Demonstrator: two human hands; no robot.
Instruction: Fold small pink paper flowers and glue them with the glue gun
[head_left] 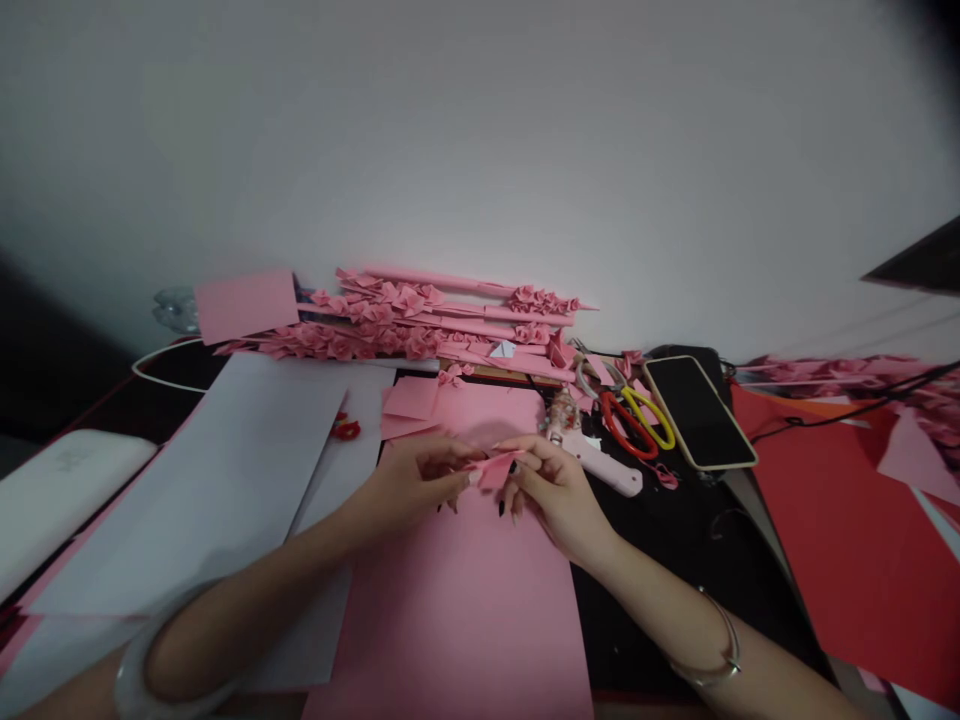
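Observation:
My left hand (pixel 416 480) and my right hand (pixel 551 490) meet above a large pink paper sheet (pixel 457 610). Both pinch a small folded piece of pink paper (pixel 495 468) between their fingertips. My left wrist wears a pale bangle (pixel 135 670); a thin metal bracelet (pixel 720 650) circles my right forearm. Behind my hands lie smaller pink paper squares (pixel 420 405).
Pink rolled paper sticks with folded paper flowers (pixel 420 325) lie along the wall. A white glue gun (pixel 600 462), red and yellow scissors (pixel 634 415) and a phone (pixel 697 410) sit to the right. Red paper (pixel 847 540) is at far right, white sheets (pixel 240 470) at left.

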